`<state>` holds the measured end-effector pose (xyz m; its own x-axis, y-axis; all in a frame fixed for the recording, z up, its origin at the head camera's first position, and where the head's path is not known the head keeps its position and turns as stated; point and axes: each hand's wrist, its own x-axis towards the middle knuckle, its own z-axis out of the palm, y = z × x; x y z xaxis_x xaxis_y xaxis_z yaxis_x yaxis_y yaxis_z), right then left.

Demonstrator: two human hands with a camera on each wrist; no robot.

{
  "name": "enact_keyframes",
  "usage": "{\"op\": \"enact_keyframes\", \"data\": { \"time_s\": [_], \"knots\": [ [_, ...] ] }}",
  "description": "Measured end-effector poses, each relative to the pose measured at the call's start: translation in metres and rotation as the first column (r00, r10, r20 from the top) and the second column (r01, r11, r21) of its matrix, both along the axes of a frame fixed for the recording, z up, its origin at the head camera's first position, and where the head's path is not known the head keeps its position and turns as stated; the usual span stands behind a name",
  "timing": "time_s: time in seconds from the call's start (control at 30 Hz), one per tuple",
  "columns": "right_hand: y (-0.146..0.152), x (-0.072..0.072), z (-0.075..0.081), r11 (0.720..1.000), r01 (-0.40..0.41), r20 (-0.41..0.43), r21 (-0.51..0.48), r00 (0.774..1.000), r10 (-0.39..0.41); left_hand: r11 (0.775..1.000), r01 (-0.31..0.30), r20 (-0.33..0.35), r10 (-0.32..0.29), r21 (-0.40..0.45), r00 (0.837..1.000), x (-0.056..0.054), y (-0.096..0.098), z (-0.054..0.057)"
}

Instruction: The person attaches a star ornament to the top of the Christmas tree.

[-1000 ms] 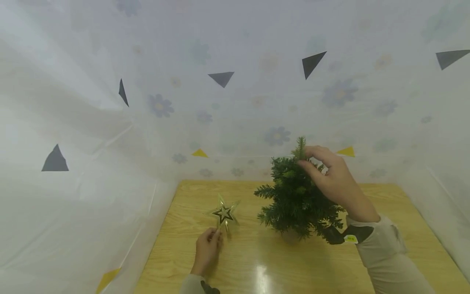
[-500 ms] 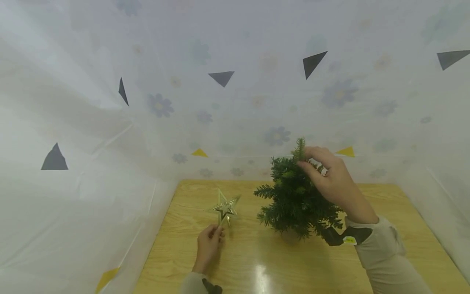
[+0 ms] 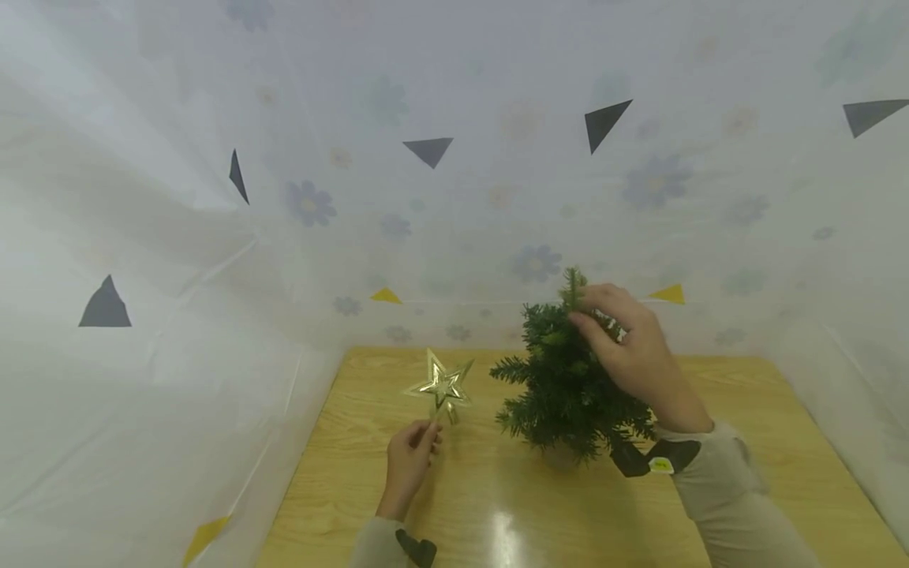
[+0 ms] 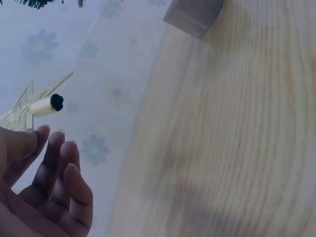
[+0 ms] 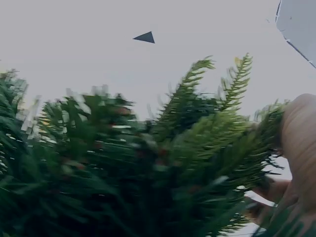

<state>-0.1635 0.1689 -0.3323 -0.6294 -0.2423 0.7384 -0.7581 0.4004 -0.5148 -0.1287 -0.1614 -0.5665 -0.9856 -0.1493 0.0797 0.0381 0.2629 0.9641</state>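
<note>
At centre frame the left hand (image 3: 410, 465) pinches the stem of a gold star (image 3: 442, 387), lifted above the wooden table (image 3: 746, 442). Right of centre, the right hand (image 3: 628, 351) curls its fingers round the tip of a small green tree (image 3: 561, 386) standing on the table

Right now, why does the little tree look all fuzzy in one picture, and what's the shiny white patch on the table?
Right wrist view: the tree is so close that it smears. Head view: the table mirrors a light as a white patch; the tree stays sharp.
</note>
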Motion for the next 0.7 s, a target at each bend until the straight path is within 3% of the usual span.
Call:
{"op": "enact_keyframes", "data": {
  "time_s": [0.4,0.7],
  "knots": [
    [-0.006,0.006,-0.005,0.998,0.015,0.041,-0.057,0.999,-0.013,0.999,0.007,-0.035,-0.009,-0.051,0.999,-0.004,0.000,0.026],
    [-0.005,0.006,-0.006,0.999,0.021,0.049,-0.049,0.999,-0.018,1.000,0.010,-0.085,-0.012,-0.017,0.996,-0.008,0.003,0.047]
  ]
}}
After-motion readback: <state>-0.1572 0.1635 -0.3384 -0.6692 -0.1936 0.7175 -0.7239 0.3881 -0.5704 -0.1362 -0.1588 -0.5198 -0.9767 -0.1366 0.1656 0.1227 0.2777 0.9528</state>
